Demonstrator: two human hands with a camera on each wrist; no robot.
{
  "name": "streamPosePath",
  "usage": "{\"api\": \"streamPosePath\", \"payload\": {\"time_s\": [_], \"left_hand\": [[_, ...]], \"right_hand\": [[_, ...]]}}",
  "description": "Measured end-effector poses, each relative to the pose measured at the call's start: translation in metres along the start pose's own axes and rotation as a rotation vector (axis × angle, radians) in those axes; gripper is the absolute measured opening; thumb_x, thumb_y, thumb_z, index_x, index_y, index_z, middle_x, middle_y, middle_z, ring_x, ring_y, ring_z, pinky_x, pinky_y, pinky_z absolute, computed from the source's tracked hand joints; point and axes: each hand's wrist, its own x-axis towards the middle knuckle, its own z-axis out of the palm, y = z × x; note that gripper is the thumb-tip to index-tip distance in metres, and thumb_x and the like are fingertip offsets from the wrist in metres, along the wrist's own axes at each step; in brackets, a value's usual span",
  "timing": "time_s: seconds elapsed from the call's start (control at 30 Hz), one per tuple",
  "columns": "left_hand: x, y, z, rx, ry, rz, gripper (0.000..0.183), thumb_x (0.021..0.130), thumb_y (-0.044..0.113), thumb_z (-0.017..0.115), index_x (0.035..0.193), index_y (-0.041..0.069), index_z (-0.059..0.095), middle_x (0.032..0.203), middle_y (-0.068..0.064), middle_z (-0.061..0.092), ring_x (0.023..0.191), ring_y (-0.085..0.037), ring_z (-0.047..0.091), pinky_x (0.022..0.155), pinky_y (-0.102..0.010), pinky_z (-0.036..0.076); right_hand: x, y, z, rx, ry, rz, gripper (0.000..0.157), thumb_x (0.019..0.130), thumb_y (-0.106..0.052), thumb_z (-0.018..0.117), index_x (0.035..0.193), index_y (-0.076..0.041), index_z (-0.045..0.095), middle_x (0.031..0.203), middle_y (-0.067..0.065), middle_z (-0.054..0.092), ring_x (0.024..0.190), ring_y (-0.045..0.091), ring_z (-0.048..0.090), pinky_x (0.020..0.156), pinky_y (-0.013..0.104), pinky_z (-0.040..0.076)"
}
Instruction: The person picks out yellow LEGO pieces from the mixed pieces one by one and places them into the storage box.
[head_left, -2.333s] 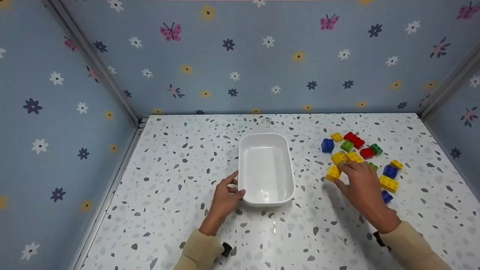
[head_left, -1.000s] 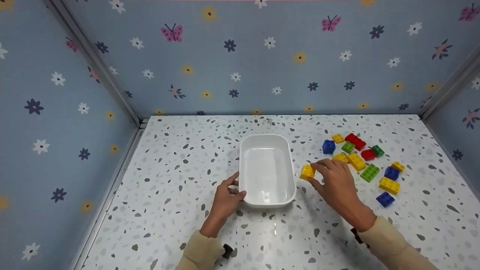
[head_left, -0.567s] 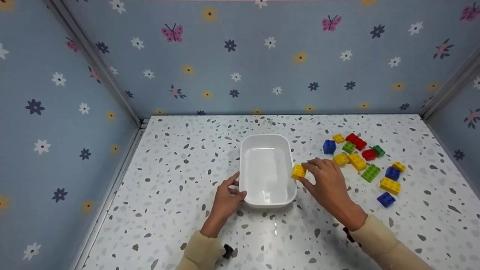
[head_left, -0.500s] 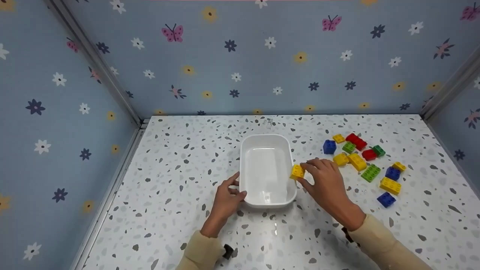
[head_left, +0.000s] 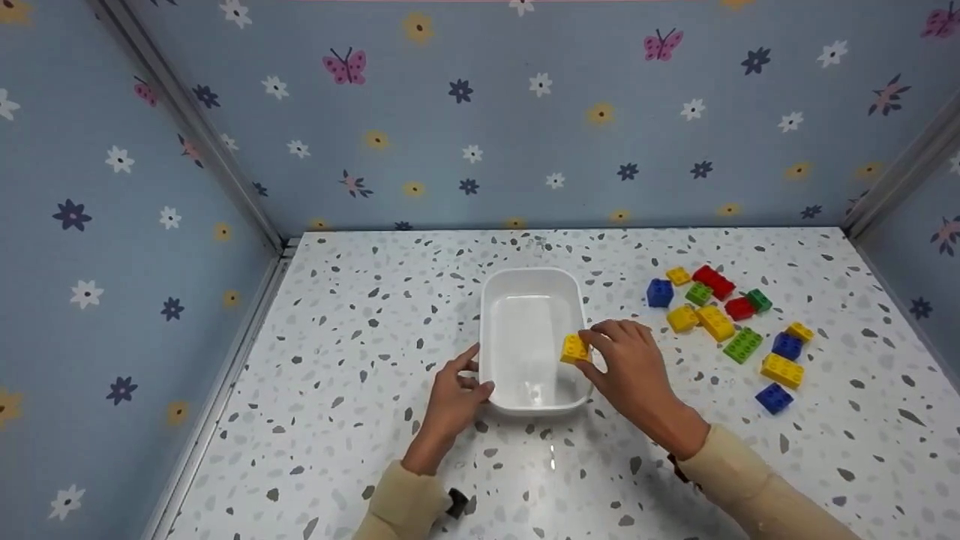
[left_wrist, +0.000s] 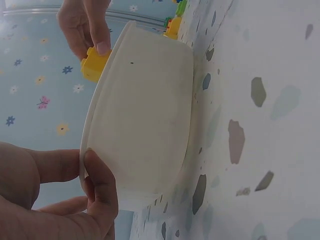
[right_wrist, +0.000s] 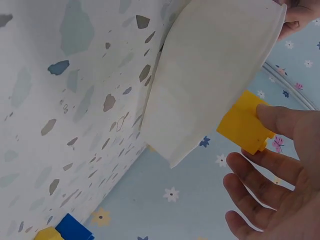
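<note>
A white rectangular tub point(head_left: 525, 352) with rounded corners stands on the speckled table. My left hand point(head_left: 452, 397) pinches its near left rim, thumb on one side and curled fingers on the other, as the left wrist view shows. Between thumb and fingertips my right hand point(head_left: 630, 367) holds a yellow toy brick point(head_left: 574, 349) over the tub's right rim. In the right wrist view that yellow brick point(right_wrist: 246, 122) is raised to rim height, with the other fingers spread below it. The visible tub floor holds nothing.
Right of the tub lie several loose bricks: a blue brick point(head_left: 660, 293), a red brick point(head_left: 714, 282), a green brick point(head_left: 743, 345) and a yellow brick point(head_left: 782, 370) among them. Flower-patterned panels point(head_left: 480, 112) wall the table at the back and sides.
My right hand has carried the yellow brick leftward from the loose bricks to over the tub's right rim. My left hand has stayed at the tub's rim.
</note>
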Motion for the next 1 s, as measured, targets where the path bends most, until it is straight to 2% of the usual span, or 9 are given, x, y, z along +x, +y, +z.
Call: {"api": "streamPosePath", "payload": {"time_s": [0.5, 1.0], "left_hand": [[0.000, 0.001, -0.001, 0.011, -0.010, -0.027, 0.069, 0.096, 0.000, 0.070, 0.160, 0.001, 0.043, 0.130, -0.019, 0.056, 0.100, -0.021, 0.064, 0.082, -0.032, 0.061], [0.002, 0.002, 0.000, 0.018, -0.005, -0.053, 0.069, 0.097, 0.000, 0.070, 0.160, 0.003, 0.043, 0.130, -0.017, 0.056, 0.099, -0.020, 0.063, 0.082, -0.031, 0.060]], "right_hand": [[0.012, -0.018, 0.009, -0.006, -0.074, -0.028, 0.039, 0.083, -0.023, 0.093, 0.118, -0.008, 0.080, 0.114, 0.009, 0.073, 0.111, 0.032, 0.063, 0.106, 0.049, 0.048], [0.026, -0.030, 0.012, -0.046, -0.106, -0.051, 0.033, 0.085, -0.024, 0.091, 0.113, -0.011, 0.080, 0.113, 0.007, 0.073, 0.111, 0.031, 0.064, 0.108, 0.049, 0.048]]}}
